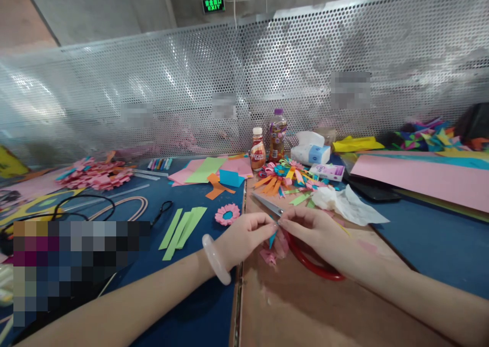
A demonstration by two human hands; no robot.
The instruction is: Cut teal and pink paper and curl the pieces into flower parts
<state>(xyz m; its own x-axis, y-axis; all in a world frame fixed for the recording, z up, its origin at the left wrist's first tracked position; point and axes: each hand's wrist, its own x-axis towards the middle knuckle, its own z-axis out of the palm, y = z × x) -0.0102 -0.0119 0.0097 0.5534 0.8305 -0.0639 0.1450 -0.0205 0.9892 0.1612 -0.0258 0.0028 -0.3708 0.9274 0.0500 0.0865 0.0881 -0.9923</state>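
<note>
A small blue paper piece is pinched between the thumb and fingers of my left hand, which has a pale bangle at its wrist. My right hand is closed in a pinch right beside it, fingertips meeting the left ones; what it grips is hidden. Under my right hand lie scissors with red handles, their blades pointing away to the left. Pink paper scraps are below my fingers. To the left of my left hand sit a pink paper flower with a blue centre and green paper strips.
Behind my hands stand a coffee bottle, a purple-capped bottle and a tissue pack. Crumpled white tissue lies to the right. Pink paper flowers are piled at left, near black cables. A perforated metal screen closes the back.
</note>
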